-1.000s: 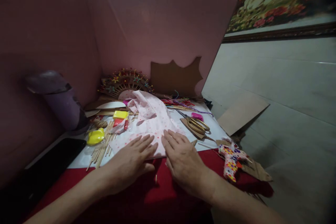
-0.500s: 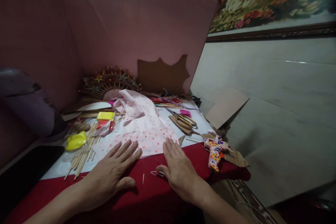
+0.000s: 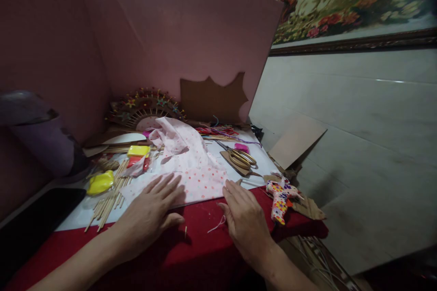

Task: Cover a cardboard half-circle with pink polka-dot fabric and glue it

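Note:
A pale pink fabric piece with red dots (image 3: 201, 184) lies over the white board on the table, its far part crumpled. My left hand (image 3: 153, 207) rests palm down with fingers stretched over the fabric's near left part. At the near right edge of the cloth is my right hand (image 3: 244, 213), fingers extended and close together, palm down. A loose white thread (image 3: 218, 224) lies on the red cloth (image 3: 201, 245) beside my right thumb. Between the hands a small wooden bit (image 3: 186, 232) sits on that cloth.
Gold-handled scissors (image 3: 241, 159) and a flowered glue gun (image 3: 282, 200) lie to the right. Wooden sticks (image 3: 109, 209), a yellow clay packet (image 3: 100, 183) and a dark phone-like slab (image 3: 44, 213) are on the left. A decorated fan-shaped piece (image 3: 146, 102) and cut cardboard (image 3: 211, 100) stand behind.
My right hand has moved slightly right, and the white thread beside it has stretched out. My left hand has shifted a little up and right, its thumb nearer the fabric's edge.

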`<state>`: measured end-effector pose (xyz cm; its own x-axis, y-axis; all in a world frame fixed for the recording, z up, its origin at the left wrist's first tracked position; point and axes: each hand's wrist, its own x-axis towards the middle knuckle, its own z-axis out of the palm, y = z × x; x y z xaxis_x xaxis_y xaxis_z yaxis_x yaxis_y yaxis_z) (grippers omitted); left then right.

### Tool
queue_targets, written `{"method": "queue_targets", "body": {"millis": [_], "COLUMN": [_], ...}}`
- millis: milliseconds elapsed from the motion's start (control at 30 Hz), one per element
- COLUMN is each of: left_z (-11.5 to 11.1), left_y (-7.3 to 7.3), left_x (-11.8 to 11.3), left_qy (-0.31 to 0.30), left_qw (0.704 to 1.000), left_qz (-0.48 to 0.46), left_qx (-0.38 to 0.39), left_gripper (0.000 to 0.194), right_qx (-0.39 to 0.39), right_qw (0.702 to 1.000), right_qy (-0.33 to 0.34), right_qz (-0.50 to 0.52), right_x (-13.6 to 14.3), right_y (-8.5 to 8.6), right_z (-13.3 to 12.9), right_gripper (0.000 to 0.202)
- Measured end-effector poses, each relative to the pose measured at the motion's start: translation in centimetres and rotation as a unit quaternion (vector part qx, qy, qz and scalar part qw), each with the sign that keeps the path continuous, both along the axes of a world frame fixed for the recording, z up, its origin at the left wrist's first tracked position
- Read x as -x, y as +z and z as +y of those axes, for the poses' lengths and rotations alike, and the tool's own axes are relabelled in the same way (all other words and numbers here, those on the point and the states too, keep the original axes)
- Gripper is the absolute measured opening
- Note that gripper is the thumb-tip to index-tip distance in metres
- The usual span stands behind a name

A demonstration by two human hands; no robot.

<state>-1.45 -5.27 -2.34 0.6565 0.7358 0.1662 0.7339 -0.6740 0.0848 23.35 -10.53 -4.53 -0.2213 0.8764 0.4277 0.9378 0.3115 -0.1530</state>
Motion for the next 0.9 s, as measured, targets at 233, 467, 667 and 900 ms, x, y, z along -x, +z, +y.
{"method": "queue_targets", "body": {"millis": [233,467,667,900], "left_z": [0.1,-0.3,-0.5,-0.2], "left_y": [-1.5,-1.7,-0.6,0.8], "left_x": [-0.4,1.4,0.7,0.5], "left_qy": [-0.072,0.008,0.027,0.008], "left_qw": [0.994,0.998,0.996,0.996], "left_qz": [0.004,0.023,0.037,0.053], "left_qx": [0.081,0.057,0.07,0.078], "left_gripper": [0.075,0.081,0.086,0.082], "right_qx": [0.102,0.067,0.087,0.028], "right_qw": [0.992,0.991,0.99,0.998], "right_qy": [0.033,-0.067,-0.001,0.014], "right_qz": [-0.06,-0.092,-0.108,-0.054], "right_x": [0.5,0.5,1.1,1.7], "right_y": [0.4,-0.1,-0.2,0.5], "right_z": [1.9,2.2,2.3,2.7], "right_gripper": [0.065,0.064,0.065,0.069]}}
